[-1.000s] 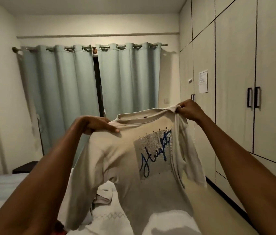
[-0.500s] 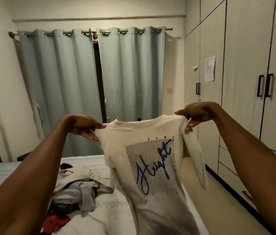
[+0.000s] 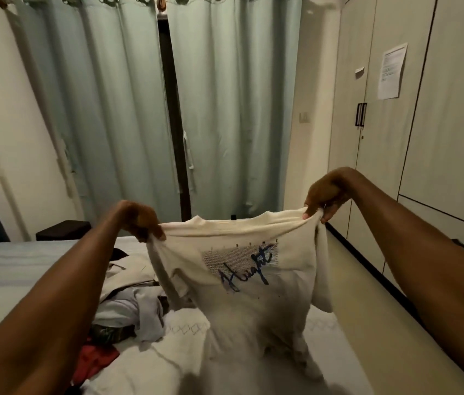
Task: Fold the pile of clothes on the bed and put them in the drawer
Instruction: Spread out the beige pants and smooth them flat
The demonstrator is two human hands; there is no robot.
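Head view, and both hands are up: left hand (image 3: pixel 141 220) pinches one shoulder of the cream T-shirt (image 3: pixel 242 269), right hand (image 3: pixel 323 199) pinches the other. Shirt hangs spread between them, blue script print facing us, hem trailing onto the bed (image 3: pixel 11 269). Beside it on the left, the pile of clothes (image 3: pixel 128 306) sits rumpled on the bed.

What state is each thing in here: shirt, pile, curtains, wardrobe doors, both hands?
Cream T-shirt: unfolded, held up by its shoulders.
Clothes pile: unfolded, on the bed.
Curtains: nearly drawn, narrow gap.
Wardrobe doors: closed.
Left hand: gripping shirt.
Right hand: gripping shirt.
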